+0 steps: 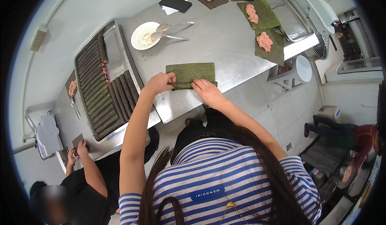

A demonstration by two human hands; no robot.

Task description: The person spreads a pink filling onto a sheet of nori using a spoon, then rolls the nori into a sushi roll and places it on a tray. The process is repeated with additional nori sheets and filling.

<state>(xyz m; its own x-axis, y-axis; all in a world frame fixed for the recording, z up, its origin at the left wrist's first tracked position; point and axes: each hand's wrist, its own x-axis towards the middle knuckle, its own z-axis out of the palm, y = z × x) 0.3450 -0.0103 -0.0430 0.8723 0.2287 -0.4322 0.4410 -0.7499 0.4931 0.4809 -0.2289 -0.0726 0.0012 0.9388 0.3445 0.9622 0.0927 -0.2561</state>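
Observation:
A green seaweed sheet point(193, 70) lies on the steel table in front of me, its near edge folded over into a narrow roll. My left hand point(159, 84) pinches the left end of that roll. Toward the other end, the bent fingers of my right hand point(206, 91) press down on it. What is inside the roll is hidden. To the right and at the back, several more sheets each carry a lump of pink minced filling point(265, 41).
At left, a metal tray point(132, 66) holds rows of finished seaweed rolls point(98, 104). Beyond my hands stand a white bowl point(136, 43) with spoons point(175, 37) and a dark phone point(175, 3). A co-worker's hands point(77, 150) handle a sheet at lower left. A stool point(299, 69) stands right.

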